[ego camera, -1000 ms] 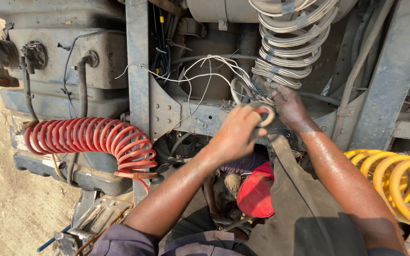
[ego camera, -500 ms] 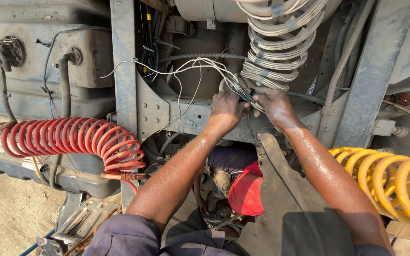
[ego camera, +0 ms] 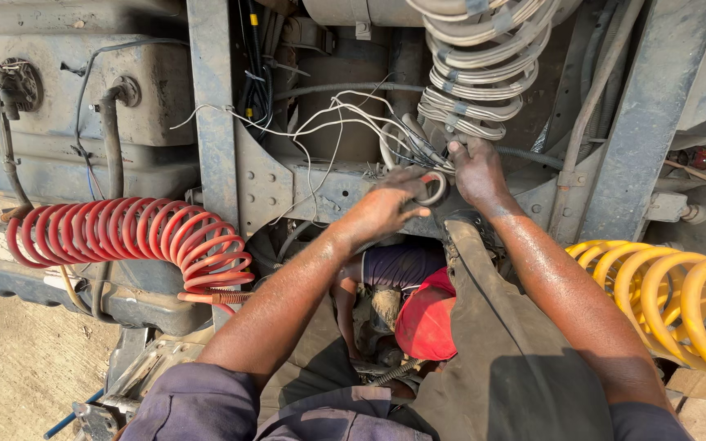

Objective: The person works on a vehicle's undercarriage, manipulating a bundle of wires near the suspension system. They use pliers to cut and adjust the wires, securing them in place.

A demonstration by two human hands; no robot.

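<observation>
Tape roll (ego camera: 433, 188): a small ring-shaped roll, held against the grimy metal frame (ego camera: 304, 188) of the vehicle, just below the bundle of thin white wires (ego camera: 328, 122). The roll sits between the two hands, directly under the lower end of the grey coiled hose (ego camera: 475, 73).

Left hand (ego camera: 386, 206): closed around the roll, fingers curled over its near edge, thumb side toward the wires. The forearm runs down and to the left of the roll.

Right hand (ego camera: 477, 170): just right of the roll, fingers bent and pressed into the point where the white wires and dark cables meet the grey coiled hose. The fingertips are pinched together there; what exactly they pinch cannot be told. The forearm runs down and to the right of the roll.

Surroundings, relative to the roll:
- Red coiled hose (ego camera: 132, 241): well to the left, lying across a dark tank (ego camera: 67, 90).
- Yellow coiled hose (ego camera: 663, 290): well to the right and lower.
- Second person: directly below, under the frame, seen as a red cap (ego camera: 426, 318) and a purple sleeve (ego camera: 398, 265).
- Sandy ground (ego camera: 2, 359): far lower left.
- Steel beam (ego camera: 639, 106): to the right, slanting upward.
</observation>
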